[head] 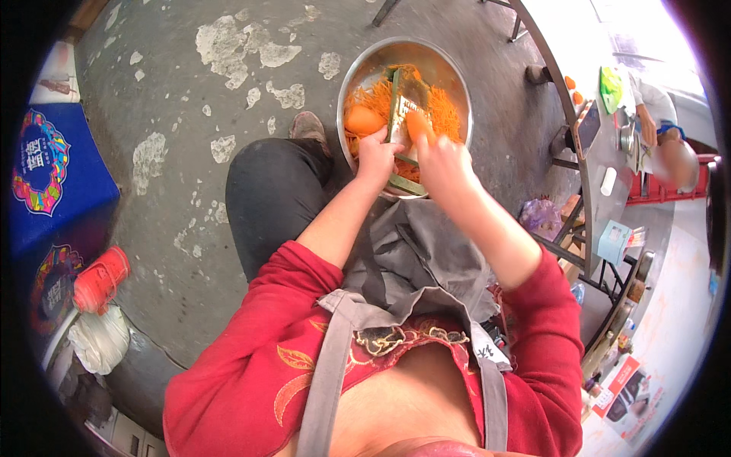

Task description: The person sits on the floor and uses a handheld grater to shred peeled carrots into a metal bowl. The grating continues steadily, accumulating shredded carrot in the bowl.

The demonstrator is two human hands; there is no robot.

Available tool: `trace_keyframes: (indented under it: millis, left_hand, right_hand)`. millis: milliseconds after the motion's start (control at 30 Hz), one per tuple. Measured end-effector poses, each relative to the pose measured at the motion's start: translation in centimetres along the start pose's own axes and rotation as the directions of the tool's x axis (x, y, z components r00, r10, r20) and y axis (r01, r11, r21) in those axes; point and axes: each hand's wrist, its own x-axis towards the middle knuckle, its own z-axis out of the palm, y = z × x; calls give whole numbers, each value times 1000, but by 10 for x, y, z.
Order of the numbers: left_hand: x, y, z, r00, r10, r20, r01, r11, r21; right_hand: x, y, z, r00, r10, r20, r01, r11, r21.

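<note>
A round stainless steel basin (349, 67) holds a heap of shredded carrot (447, 111). Across it leans a grater (400, 128) with a green frame and a metal grating plate. My left hand (378, 153) grips the grater's left edge. In my right hand (448, 163) is a piece of carrot (418, 123), pressed against the grating plate. A larger carrot piece (363, 120) lies on the shreds at the basin's left side, just beyond my left hand. My fingers hide part of the grater's lower half.
At right stands a long table (597, 171) with a tablet or phone (587, 130), a green plastic bag (611, 88) and a tissue box (614, 241). Another person (657, 103) sits behind it. A red thermos-like container (103, 280) and blue box (63, 171) stand at left.
</note>
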Motion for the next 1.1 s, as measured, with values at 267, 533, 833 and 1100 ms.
trace_keyframes:
  millis: [267, 533, 833, 1100]
  left_hand:
    - [2, 3, -2, 1000, 12, -5, -12, 1000, 19]
    - [1, 1, -3, 999, 30, 26, -31, 999, 27]
    - [1, 4, -2, 999, 50, 9, -50, 997, 62]
    - [1, 1, -1, 998, 49, -41, -51, 998, -48]
  right_hand:
    - [2, 4, -9, 1000, 5, -21, -5, 1000, 27]
    - [31, 10, 11, 994, 91, -57, -85, 991, 103]
    - [14, 2, 16, 987, 102, -123, -82, 984, 158]
    - [-13, -6, 9, 997, 54, -50, -50, 995, 84]
